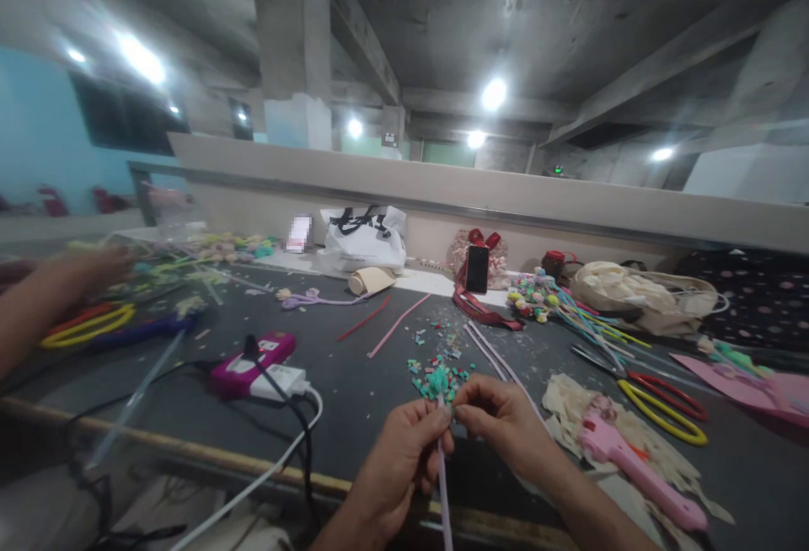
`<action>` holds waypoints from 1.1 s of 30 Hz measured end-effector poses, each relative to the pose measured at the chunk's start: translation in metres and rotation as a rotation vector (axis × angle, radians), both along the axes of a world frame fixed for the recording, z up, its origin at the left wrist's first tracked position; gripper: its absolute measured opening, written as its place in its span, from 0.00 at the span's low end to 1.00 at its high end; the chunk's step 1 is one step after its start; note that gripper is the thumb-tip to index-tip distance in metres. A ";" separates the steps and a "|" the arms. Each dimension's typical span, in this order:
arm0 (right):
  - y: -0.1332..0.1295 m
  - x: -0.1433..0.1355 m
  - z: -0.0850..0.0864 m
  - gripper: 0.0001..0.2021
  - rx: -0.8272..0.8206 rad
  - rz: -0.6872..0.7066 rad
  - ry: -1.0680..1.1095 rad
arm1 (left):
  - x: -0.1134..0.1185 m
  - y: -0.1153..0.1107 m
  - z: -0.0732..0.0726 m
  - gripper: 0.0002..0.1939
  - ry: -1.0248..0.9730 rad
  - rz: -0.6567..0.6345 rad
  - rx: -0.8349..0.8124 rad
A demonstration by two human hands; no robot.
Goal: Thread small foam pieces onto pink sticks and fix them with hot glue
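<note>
Left hand (408, 443) pinched the lilac stem (444, 496) just below its green tuft (438, 380); the right hand (502, 416) pinched close beside it, on what could not be told. The tuft already topped the stem; what remained was unclear. The long axis ran outward, tuft foremost, over the worktop's (354, 408) near edge.

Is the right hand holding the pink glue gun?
No, the glue gun lies on the beige cloth, apart from the right hand, which is close to the green tuft.

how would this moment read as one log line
left hand: pinching pale stem, green tuft at top | right hand: close beside stem | beyond: scattered bits
</note>
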State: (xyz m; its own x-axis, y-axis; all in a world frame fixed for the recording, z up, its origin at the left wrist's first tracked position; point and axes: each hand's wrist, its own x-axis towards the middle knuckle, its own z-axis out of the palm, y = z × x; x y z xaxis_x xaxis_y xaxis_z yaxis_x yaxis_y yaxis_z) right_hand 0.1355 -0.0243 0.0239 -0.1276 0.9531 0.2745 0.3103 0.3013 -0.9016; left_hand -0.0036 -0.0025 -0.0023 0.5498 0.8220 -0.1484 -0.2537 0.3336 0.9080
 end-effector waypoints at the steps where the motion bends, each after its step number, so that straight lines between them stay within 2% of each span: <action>1: 0.001 0.001 0.000 0.05 -0.025 0.016 0.041 | 0.000 0.000 0.000 0.18 -0.004 -0.011 -0.015; 5: 0.004 0.008 -0.003 0.07 -0.105 -0.007 0.182 | -0.002 0.002 -0.001 0.18 0.009 -0.041 -0.067; 10: 0.003 0.013 -0.006 0.07 -0.098 -0.044 0.163 | -0.002 0.002 -0.005 0.14 -0.016 -0.027 -0.094; 15: 0.004 0.021 0.003 0.06 0.045 -0.038 0.014 | -0.002 0.001 -0.006 0.11 -0.031 -0.059 -0.140; 20: 0.006 0.028 0.022 0.04 0.234 0.081 -0.230 | -0.002 -0.001 -0.003 0.10 -0.019 -0.112 -0.154; 26: 0.006 0.024 0.038 0.01 0.294 0.224 -0.407 | -0.003 -0.001 -0.003 0.10 -0.044 -0.151 -0.177; 33: 0.006 0.021 0.043 0.01 0.364 0.256 -0.576 | -0.002 -0.002 -0.009 0.10 -0.071 -0.155 -0.171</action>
State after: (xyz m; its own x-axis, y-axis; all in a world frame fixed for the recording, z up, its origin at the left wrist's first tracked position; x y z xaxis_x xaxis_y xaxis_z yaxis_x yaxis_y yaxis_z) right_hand 0.1568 -0.0181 0.0673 -0.5544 0.7350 0.3905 0.5852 0.6778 -0.4450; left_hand -0.0053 -0.0048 -0.0109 0.6814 0.6932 -0.2349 -0.2483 0.5209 0.8167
